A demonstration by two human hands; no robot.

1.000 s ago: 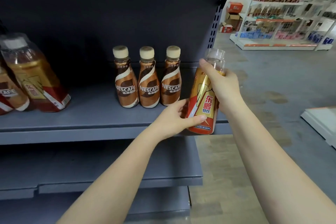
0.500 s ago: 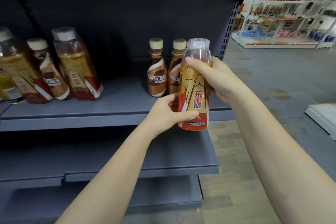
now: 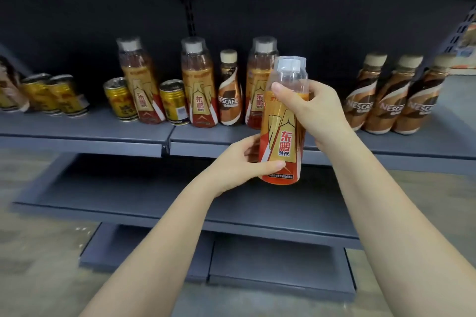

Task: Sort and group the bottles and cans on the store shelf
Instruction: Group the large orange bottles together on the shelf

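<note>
1. Centre of frame: a gold-and-red energy drink bottle (image 3: 282, 131) is held upright in the air, in front of the grey shelf (image 3: 85, 127), its base below the shelf's front lip.
2. Right hand (image 3: 313, 110) is wrapped around the bottle's upper body just under the clear overcap, thumb across the front, fingers behind.
3. Left hand (image 3: 240, 162) is clamped on the lower part, thumb lying over the red band of the label, fingers curled round the far side.
4. On the shelf behind it, centre: three matching energy drink bottles (image 3: 198, 85) stand upright, with a lone Nescafé bottle (image 3: 229, 90) between the second and third. The third is partly hidden by the held bottle.
5. Two gold cans (image 3: 172, 101) stand among those bottles, one on either side of the leftmost one.
6. Left edge of frame: two more gold cans (image 3: 55, 95), close together, blurred; something brown at the very edge, too blurred to name.
7. Right of frame: three Nescafé bottles (image 3: 391, 95) stand in a tight row, side by side, well apart from the lone one.
8. Lower half of frame: a lower shelf (image 3: 128, 195), grey, beneath both forearms.
9. Dark back panel (image 3: 309, 8) fills the upper frame.
</note>
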